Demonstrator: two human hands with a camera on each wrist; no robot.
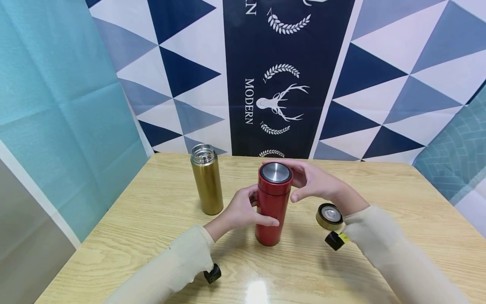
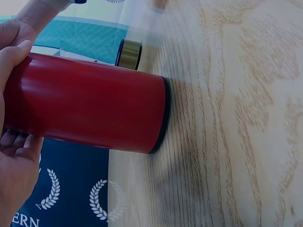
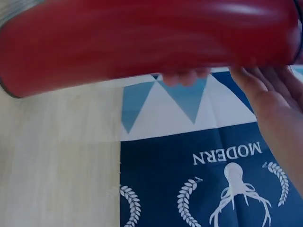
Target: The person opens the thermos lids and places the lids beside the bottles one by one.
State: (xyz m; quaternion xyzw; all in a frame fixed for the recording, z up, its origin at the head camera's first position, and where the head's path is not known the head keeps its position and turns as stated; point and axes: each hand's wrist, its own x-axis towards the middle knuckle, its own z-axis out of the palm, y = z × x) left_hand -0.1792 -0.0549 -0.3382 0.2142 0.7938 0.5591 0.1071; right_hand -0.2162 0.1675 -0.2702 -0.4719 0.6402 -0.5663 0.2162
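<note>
At the left, an uncapped gold metal flask with a bare steel neck (image 1: 208, 185) stands upright on the light wood-grain table (image 1: 133, 228). Right of it, the left hand (image 1: 243, 209) holds the body of an upright red cylindrical flask (image 1: 268, 215), thumb across the front; whether the base bears on the table is hard to tell. The step in hand looks like readying this flask for uncapping; the next move probably calls for a steady left grip while the other hand closes on the black-rimmed, silver-topped cap (image 1: 276, 173) to twist. The right hand (image 1: 315, 179) comes in from the right, wide, fingers reaching behind the cap, thumb apart from it; its contact is unclear. Farther right, near that wrist, lies a round gold lid (image 1: 322, 220).
</note>
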